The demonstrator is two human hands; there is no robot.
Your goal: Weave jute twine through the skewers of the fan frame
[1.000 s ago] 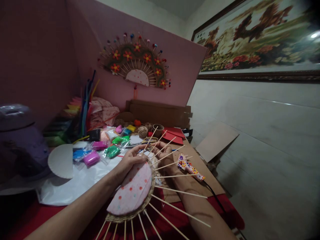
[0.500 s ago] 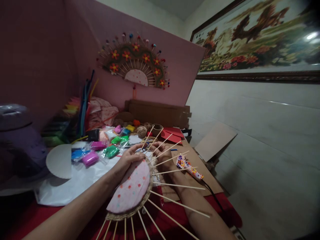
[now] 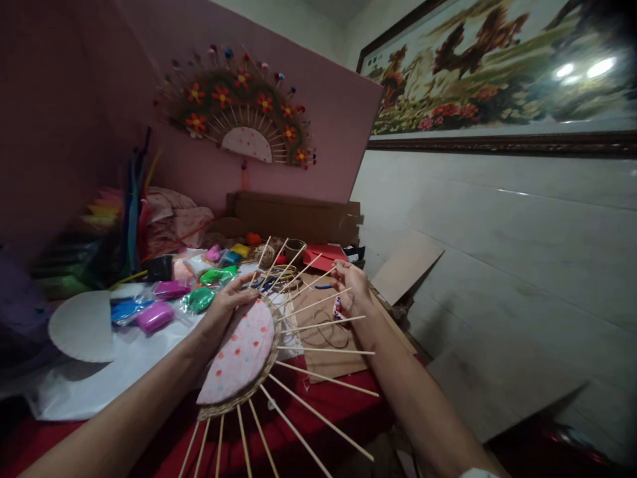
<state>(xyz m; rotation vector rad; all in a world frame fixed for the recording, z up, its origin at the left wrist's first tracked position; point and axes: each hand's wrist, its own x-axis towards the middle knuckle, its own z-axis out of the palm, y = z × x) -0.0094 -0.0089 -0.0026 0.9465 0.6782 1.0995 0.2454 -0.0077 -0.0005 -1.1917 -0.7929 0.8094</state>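
In my left hand is a half-round fan-shaped piece, gripped at its upper end with the thumb on the face. It is covered in pale pink dotted fabric. Twine is woven along its curved rim, and thin wooden sticks radiate from there. My right hand is raised beyond the stick tips on the right, thumb and fingers pinched. Thin brown twine loops below it over the cardboard; it seems to run up to the fingers, though its end is hidden.
Colourful clay packets lie at left beside a white half disc. Behind are a twine ball, a tape roll and red paper. Brown cardboard covers part of the red cloth. A finished fan hangs on the pink board.
My right hand has moved from the rim beside my left hand out to the right, past the stick tips. My left hand still holds the fan-shaped piece. The view has shifted right.
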